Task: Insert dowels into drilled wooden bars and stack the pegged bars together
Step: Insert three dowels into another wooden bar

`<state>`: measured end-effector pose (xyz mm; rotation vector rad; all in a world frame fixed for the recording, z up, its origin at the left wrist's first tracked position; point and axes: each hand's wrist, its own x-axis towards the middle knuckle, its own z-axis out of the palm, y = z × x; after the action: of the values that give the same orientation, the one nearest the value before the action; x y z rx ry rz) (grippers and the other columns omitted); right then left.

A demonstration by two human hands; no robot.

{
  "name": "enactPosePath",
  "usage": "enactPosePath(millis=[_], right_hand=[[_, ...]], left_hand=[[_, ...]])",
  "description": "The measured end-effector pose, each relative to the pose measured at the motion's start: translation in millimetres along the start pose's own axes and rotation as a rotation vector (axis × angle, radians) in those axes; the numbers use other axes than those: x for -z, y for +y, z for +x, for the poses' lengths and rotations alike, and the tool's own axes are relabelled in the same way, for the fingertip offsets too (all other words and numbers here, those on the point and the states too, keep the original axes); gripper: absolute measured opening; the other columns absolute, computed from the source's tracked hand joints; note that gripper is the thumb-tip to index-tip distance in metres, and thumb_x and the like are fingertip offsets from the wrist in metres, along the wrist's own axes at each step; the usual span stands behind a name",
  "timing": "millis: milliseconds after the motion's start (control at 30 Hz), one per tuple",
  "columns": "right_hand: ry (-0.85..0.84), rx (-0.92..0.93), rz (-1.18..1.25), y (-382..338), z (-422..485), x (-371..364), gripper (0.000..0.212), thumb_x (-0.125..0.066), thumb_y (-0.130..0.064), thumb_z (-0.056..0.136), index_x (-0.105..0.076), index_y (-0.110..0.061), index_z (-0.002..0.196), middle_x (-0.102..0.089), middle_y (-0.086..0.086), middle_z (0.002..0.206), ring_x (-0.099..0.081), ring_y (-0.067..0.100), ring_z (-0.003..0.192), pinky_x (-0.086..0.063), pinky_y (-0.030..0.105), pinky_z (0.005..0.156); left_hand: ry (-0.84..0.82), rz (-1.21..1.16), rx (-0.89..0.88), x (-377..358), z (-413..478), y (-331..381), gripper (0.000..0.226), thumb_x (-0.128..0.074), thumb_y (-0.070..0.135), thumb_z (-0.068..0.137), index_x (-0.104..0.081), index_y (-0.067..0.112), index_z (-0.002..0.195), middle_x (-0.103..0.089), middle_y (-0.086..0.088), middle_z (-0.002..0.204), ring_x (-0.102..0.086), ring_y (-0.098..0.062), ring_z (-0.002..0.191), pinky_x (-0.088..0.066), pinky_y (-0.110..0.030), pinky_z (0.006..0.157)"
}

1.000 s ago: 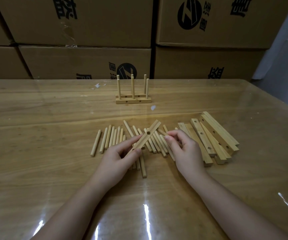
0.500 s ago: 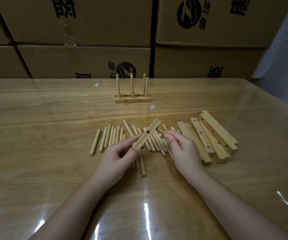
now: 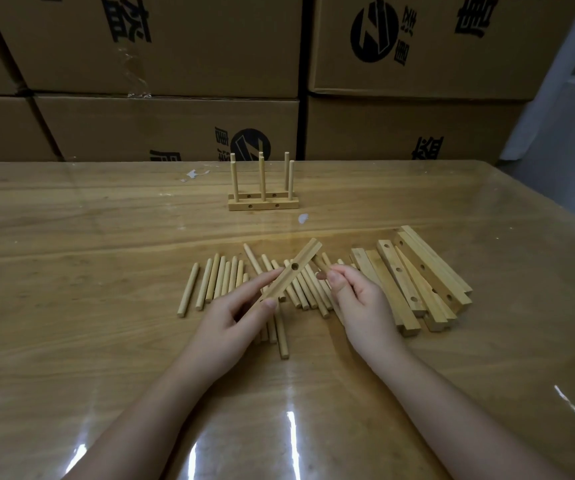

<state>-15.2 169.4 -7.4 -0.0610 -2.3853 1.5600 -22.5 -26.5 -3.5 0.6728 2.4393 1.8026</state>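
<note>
My left hand (image 3: 234,317) pinches a drilled wooden bar (image 3: 294,267) by its near end, and the bar slants up to the right above the loose dowels (image 3: 223,280). Close to its right, my right hand (image 3: 358,299) pinches a short dowel (image 3: 320,263) whose tip points toward the bar. Several more drilled bars (image 3: 414,278) lie heaped to the right of that hand. Farther back stand pegged bars (image 3: 263,200) side by side with upright dowels in them.
The wooden table (image 3: 71,271) has a glossy clear cover with glare spots near me. Stacked cardboard boxes (image 3: 161,126) wall off the table's far edge. Small white scraps (image 3: 303,218) lie on the surface near the pegged bars.
My right hand has lifted a dowel out of the loose pile and drawn it toward the bar. My left hand and the bar have barely moved.
</note>
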Motion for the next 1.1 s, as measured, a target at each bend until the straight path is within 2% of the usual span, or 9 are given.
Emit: enactPosePath(millis=[100,200,300,500,667,767,867,1033,1100], right_hand=[[0.03,0.121,-0.036,-1,-2,-3,0.024,-0.048,-0.033,0.094,-0.058,-0.023,0.113,-0.056,-0.008,0.064,-0.05,0.001,0.057,-0.039,0.016,0.049],[0.045,0.196,-0.094,1,-4,-3,0.017,-0.052,-0.033,0.092,-0.055,-0.025,0.107,-0.053,-0.009,0.062,-0.049,0.001,0.055,-0.037,0.015,0.048],[0.053,0.259,-0.121,1,-5,-3,0.007,-0.05,-0.029,0.093,-0.053,-0.024,0.097,-0.047,-0.011,0.057,-0.045,0.003,0.05,-0.032,0.015,0.045],[0.189,0.409,-0.414,-4,-7,-4,0.019,-0.044,-0.027,0.095,-0.055,-0.017,0.084,-0.043,-0.016,0.069,-0.042,0.002,0.061,-0.027,0.012,0.052],[0.182,0.394,-0.441,-5,-8,-5,0.02,-0.043,-0.023,0.096,-0.059,-0.013,0.09,-0.038,-0.018,0.06,-0.04,0.002,0.05,-0.026,0.017,0.044],[0.145,0.393,-0.435,-5,-9,-5,0.022,-0.042,-0.022,0.097,-0.06,-0.011,0.092,-0.043,-0.016,0.059,-0.046,0.007,0.05,-0.033,0.022,0.043],[0.111,0.362,-0.393,-4,-7,-3,0.018,-0.044,-0.019,0.097,-0.06,-0.013,0.09,-0.039,-0.019,0.054,-0.045,0.001,0.049,-0.027,0.013,0.044],[0.029,0.275,-0.263,-3,-5,0,0.023,-0.042,-0.024,0.097,-0.055,-0.015,0.08,-0.044,-0.011,0.052,-0.046,0.005,0.051,-0.031,0.018,0.045],[-0.014,0.215,-0.182,-6,-6,0,0.029,-0.041,-0.028,0.097,-0.055,-0.011,0.077,-0.047,-0.002,0.054,-0.044,0.012,0.052,-0.031,0.025,0.047]], left_hand=[[0.071,0.003,-0.02,1,2,-1,0.034,-0.059,0.046,0.087,-0.053,0.061,0.116,-0.061,0.026,0.086,-0.055,0.006,0.074,-0.044,-0.013,0.065],[0.135,0.022,-0.028,-1,5,-4,0.034,-0.057,0.039,0.087,-0.054,0.059,0.114,-0.063,0.019,0.091,-0.057,0.004,0.075,-0.046,-0.016,0.07],[0.107,0.107,-0.085,-4,3,-5,0.039,-0.051,0.031,0.087,-0.052,0.051,0.12,-0.065,0.023,0.083,-0.054,0.014,0.071,-0.04,-0.005,0.066],[0.091,0.27,-0.137,-8,2,-11,0.045,-0.044,0.053,0.089,-0.032,0.067,0.13,-0.057,0.027,0.067,-0.047,0.0,0.054,-0.037,-0.015,0.053],[0.069,0.345,-0.157,-9,2,-15,0.047,-0.041,0.057,0.088,-0.027,0.068,0.131,-0.07,-0.004,0.092,-0.051,-0.014,0.058,-0.049,-0.039,0.062],[0.079,0.315,-0.169,-9,2,-14,0.045,-0.045,0.054,0.09,-0.03,0.07,0.129,-0.063,0.003,0.07,-0.044,-0.006,0.052,-0.042,-0.027,0.054],[0.06,0.274,-0.143,-8,1,-10,0.045,-0.043,0.06,0.085,-0.031,0.071,0.127,-0.055,0.011,0.06,-0.042,-0.003,0.05,-0.035,-0.017,0.05],[0.025,0.268,-0.085,-8,0,-4,0.049,-0.044,0.062,0.077,-0.032,0.074,0.123,-0.07,-0.001,0.091,-0.044,-0.005,0.051,-0.047,-0.031,0.056],[0.013,0.257,-0.087,-6,0,-3,0.048,-0.044,0.061,0.077,-0.032,0.075,0.122,-0.069,0.016,0.091,-0.044,-0.004,0.05,-0.045,-0.024,0.053]])
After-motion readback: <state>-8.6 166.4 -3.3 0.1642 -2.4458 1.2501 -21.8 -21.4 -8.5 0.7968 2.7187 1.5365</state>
